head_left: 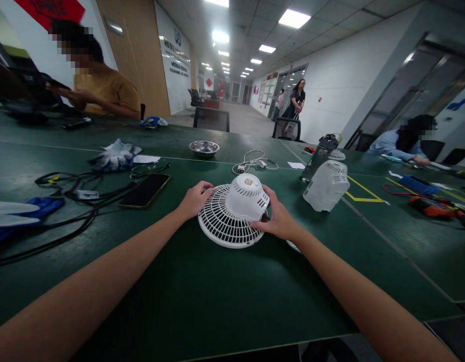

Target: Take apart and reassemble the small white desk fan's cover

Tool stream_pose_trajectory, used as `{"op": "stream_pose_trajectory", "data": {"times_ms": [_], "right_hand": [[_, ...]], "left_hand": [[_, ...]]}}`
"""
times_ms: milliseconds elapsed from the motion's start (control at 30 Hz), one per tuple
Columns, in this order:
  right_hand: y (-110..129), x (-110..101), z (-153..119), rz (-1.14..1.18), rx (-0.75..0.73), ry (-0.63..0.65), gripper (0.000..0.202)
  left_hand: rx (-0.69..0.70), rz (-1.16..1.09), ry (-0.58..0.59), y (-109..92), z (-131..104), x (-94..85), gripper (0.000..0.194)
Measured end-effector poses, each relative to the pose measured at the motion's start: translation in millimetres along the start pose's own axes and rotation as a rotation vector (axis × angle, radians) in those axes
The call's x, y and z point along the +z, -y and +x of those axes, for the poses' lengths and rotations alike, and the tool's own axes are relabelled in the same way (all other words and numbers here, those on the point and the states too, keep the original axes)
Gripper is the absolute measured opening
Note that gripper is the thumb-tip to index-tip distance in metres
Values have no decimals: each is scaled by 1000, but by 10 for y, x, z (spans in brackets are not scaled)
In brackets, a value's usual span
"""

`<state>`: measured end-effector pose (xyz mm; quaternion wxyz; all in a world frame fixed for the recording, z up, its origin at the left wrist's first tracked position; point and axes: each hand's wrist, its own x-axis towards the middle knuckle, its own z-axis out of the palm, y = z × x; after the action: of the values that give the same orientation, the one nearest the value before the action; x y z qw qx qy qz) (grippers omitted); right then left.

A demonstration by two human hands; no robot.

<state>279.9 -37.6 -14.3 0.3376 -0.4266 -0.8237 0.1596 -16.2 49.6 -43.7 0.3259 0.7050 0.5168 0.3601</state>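
A round white fan grille lies on the green table in front of me. Over its far right part sits a white plastic motor cover, slotted and dome-shaped, tilted to one side. My left hand is closed at the grille's left edge, with the fingertips at the rim. My right hand grips the motor cover's right side, thumb toward the front and fingers behind. Something dark shows at the cover's opening beside the right thumb; its kind is hard to tell.
Right of the hands stand a white plastic housing and a dark clear bottle. A steel bowl and white cable lie beyond. A phone, black cables and gloves are left. Other people sit across the table.
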Motion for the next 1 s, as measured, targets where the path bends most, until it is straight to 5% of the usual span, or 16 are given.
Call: {"op": "stream_pose_trajectory", "data": {"times_ms": [733, 1000], "right_hand": [[-25, 41, -15, -2, 60, -94, 108], [13, 19, 11, 583, 285, -300, 103]], "left_hand": [[27, -173, -50, 106, 33, 17, 38], [186, -612, -121, 55, 14, 35, 55]]}}
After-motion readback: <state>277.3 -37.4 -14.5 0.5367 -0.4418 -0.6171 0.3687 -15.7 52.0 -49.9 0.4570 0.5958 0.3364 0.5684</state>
